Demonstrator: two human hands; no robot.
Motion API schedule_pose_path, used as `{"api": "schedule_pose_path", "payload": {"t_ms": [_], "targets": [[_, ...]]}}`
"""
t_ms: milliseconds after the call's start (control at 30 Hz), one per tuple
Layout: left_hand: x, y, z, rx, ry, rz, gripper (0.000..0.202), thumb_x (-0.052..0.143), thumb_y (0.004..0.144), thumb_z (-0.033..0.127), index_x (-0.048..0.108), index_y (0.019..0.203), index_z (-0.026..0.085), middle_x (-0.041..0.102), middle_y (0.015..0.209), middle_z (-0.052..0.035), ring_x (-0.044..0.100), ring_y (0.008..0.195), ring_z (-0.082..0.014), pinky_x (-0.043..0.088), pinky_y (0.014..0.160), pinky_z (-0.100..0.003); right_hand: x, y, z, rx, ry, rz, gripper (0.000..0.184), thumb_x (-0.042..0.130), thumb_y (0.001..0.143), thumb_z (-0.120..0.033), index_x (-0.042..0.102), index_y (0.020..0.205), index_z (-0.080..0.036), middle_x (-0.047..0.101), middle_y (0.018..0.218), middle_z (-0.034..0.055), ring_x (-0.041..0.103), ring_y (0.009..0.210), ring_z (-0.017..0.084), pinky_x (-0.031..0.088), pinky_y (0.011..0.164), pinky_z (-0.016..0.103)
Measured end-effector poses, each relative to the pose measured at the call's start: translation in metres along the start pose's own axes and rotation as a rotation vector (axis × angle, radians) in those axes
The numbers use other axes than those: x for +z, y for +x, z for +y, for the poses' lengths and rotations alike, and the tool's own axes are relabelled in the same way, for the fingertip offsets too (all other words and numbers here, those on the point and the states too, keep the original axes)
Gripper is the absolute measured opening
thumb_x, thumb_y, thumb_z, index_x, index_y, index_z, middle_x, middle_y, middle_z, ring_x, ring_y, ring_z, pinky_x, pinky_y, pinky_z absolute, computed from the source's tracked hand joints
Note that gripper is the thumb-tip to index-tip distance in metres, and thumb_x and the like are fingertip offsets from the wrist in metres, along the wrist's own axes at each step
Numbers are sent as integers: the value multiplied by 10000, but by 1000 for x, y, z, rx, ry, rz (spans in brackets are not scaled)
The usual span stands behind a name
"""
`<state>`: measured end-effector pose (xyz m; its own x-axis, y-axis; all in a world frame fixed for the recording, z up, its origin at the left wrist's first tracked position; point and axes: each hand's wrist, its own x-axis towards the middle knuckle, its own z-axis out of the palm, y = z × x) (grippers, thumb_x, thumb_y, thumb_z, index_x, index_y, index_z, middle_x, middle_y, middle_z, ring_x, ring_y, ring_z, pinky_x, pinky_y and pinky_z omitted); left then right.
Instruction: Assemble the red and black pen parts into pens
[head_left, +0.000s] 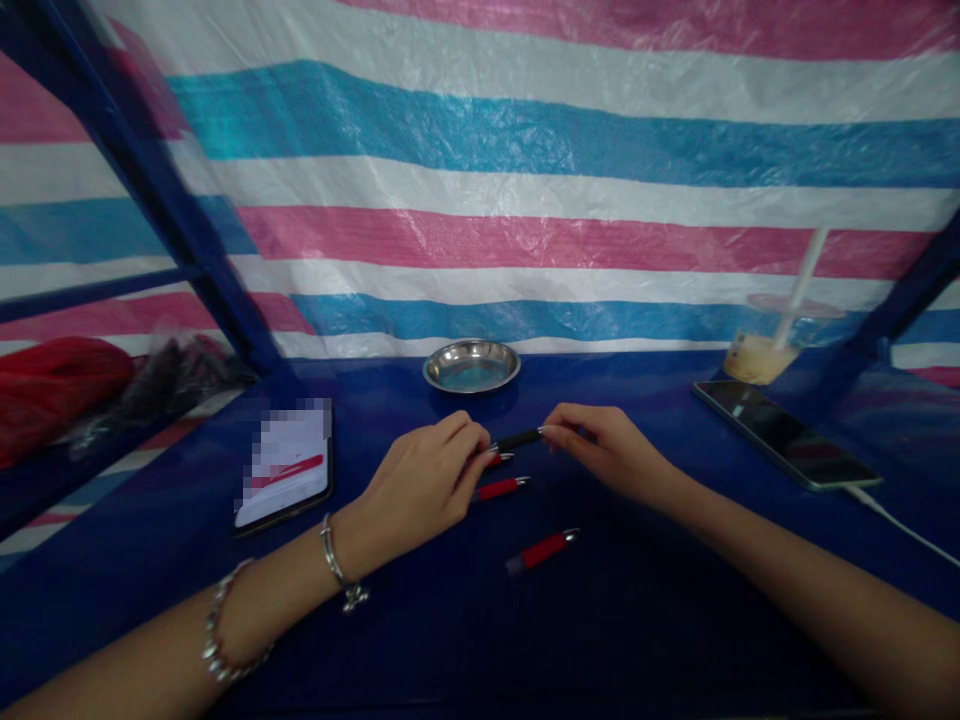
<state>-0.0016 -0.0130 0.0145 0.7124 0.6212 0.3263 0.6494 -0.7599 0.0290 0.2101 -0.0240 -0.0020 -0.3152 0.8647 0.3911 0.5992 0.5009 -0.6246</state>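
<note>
My left hand (424, 485) and my right hand (607, 450) meet over the blue table (645, 620), both pinching one dark pen (519, 439) held level between them. The left fingers are curled round its left end, where a red piece with a silver tip (501, 459) also pokes out. The right fingertips pinch the pen's right end. Two red pens lie on the table below: one (502, 488) just under my left hand, another (541, 551) nearer to me.
A small steel dish (472, 365) sits at the back centre. A phone (286, 466) lies at left, another phone (786, 435) with a white cable at right. A plastic cup with a straw (765, 345) stands at back right. A striped tarp hangs behind.
</note>
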Motion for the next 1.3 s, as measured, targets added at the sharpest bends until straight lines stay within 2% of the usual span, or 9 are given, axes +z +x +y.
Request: {"api": "schedule_pose_path", "payload": {"t_ms": [200, 333, 500, 667, 800, 900, 1033, 1133, 1300], "targets": [[0, 0, 1, 12, 58, -4, 200, 312, 868, 249, 484, 868, 146, 490, 826, -37, 489, 676, -142, 401, 590, -265, -4, 0, -4, -30, -33, -34, 181, 422, 819, -325, 511, 801, -169, 525, 649, -17, 456, 569, 92, 320, 528, 202], [0, 1, 1, 33, 74, 4, 197, 305, 872, 241, 479, 880, 150, 493, 823, -32, 491, 675, -141, 397, 593, -265, -5, 0, -4, 24, -95, -96, 341, 325, 856, -362, 502, 644, -162, 515, 606, -9, 474, 581, 99, 322, 569, 218], [0, 1, 2, 41, 120, 12, 202, 304, 869, 238, 483, 871, 144, 500, 832, -42, 496, 673, -144, 396, 583, -263, -4, 0, -3, 9, -75, -122, 212, 431, 807, -361, 522, 789, -170, 489, 614, -25, 432, 551, 90, 301, 520, 201], [-1, 2, -1, 40, 175, 26, 209, 299, 869, 240, 487, 871, 150, 508, 830, -43, 501, 666, -150, 395, 586, -271, -15, -1, -7, 120, -141, -195, 402, 251, 859, -439, 498, 695, -168, 498, 622, -6, 452, 569, 101, 316, 540, 217], [0, 6, -16, -114, 257, 6, 203, 314, 862, 253, 487, 884, 149, 507, 850, -53, 513, 671, -167, 391, 563, -278, -37, -17, -31, 90, -265, -464, 421, 603, 616, -506, 506, 899, -209, 528, 729, -8, 482, 630, 132, 329, 526, 219], [4, 7, -30, -207, 245, -69, 182, 335, 850, 249, 496, 862, 164, 515, 816, -45, 526, 692, -178, 391, 565, -277, -39, -32, -55, -13, -313, -751, 365, 633, 611, -374, 526, 939, -255, 550, 891, 1, 523, 751, 165, 353, 593, 245], [12, 6, -41, -225, 145, -154, 146, 383, 823, 255, 509, 824, 182, 509, 795, -33, 526, 721, -178, 393, 594, -274, -25, -40, -68, -46, -423, -871, 193, 580, 623, -227, 557, 815, -214, 568, 833, 4, 539, 707, 162, 344, 552, 239], [17, 5, -45, -208, 53, -160, 138, 402, 815, 264, 510, 858, 189, 496, 810, -29, 515, 712, -164, 395, 621, -274, -15, -36, -62, -107, -402, -802, 108, 543, 637, -191, 546, 745, -196, 567, 779, -11, 529, 671, 134, 332, 532, 219], [21, 9, -49, -135, -124, -120, 211, 340, 848, 241, 515, 957, 195, 495, 863, -32, 497, 783, -154, 390, 718, -281, 1, -26, -46, -159, -513, -447, 113, 486, 723, -212, 531, 821, -180, 556, 822, 12, 517, 673, 124, 331, 541, 226]]}}
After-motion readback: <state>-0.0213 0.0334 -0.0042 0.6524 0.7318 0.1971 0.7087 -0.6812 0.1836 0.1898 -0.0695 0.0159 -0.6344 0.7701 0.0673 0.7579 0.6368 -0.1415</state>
